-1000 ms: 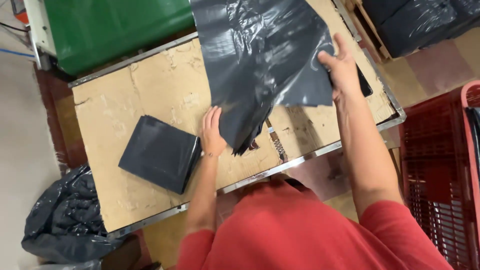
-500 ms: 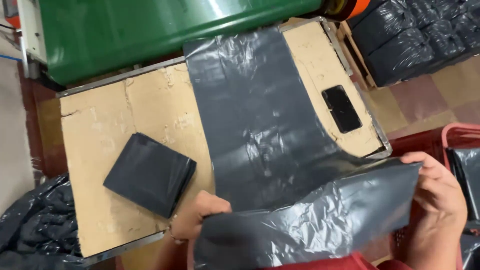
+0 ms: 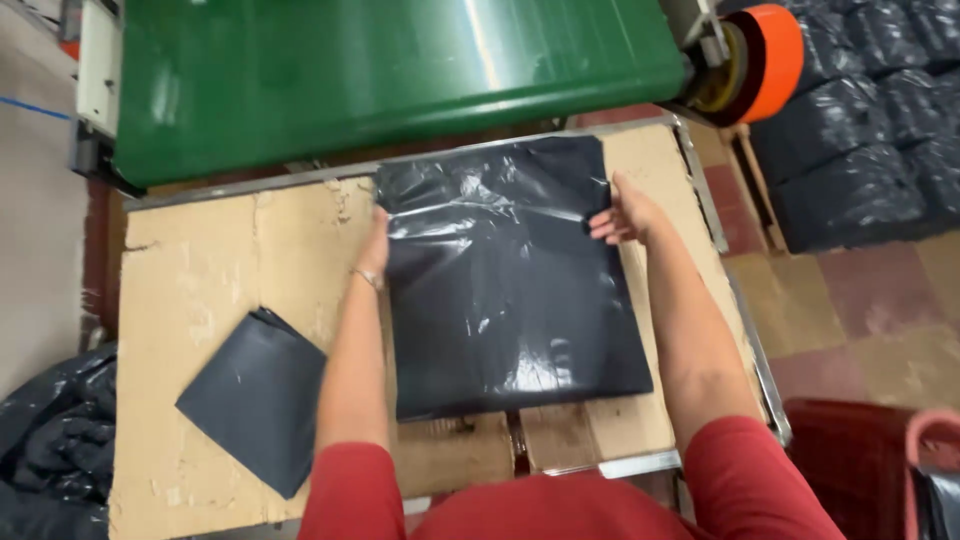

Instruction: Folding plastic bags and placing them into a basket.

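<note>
A black plastic bag (image 3: pixel 510 285) lies folded over and flat on the cardboard-covered table (image 3: pixel 210 270). My left hand (image 3: pixel 376 245) presses on its upper left edge. My right hand (image 3: pixel 625 212) holds its upper right edge with fingers curled on the plastic. To the left lies a smaller folded black bag (image 3: pixel 255 395), apart from both hands.
A green conveyor belt (image 3: pixel 380 70) with an orange roller end (image 3: pixel 770 50) runs behind the table. Stacked black bags (image 3: pixel 870 140) sit at the right, a red crate (image 3: pixel 880 470) at lower right, and a heap of black plastic (image 3: pixel 45 450) at lower left.
The bag's near half, lifted toward me before, has been folded away over the rest and now lies flat. Both hands moved from the near edge to the far corners.
</note>
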